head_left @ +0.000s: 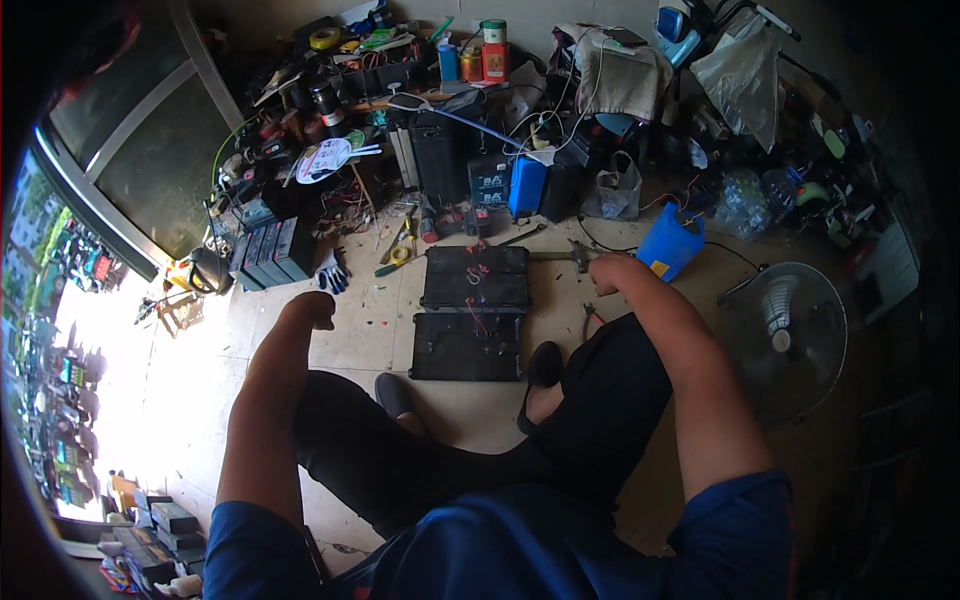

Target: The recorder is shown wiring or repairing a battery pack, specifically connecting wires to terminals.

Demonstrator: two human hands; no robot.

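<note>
My left hand (318,309) hangs past my left knee with its fingers curled in, and nothing shows in it. Over by my right knee, my right hand (608,272) is also curled closed, with no object visible in its fingers. Just beside it a hammer (577,257) lies on the floor, its handle pointing left. Between my feet and the clutter lie two black rectangular battery packs, a far one (490,284) and a near one (470,350). Short red wires (476,275) rest on the far pack. Neither hand touches the packs.
A blue plastic container (669,243) and a floor fan (785,340) stand at the right. Left are a work glove (332,273) and a row of dark batteries (272,253). Red-handled pliers (595,318) lie by my right foot. Tools (401,252) and piled clutter line the far wall.
</note>
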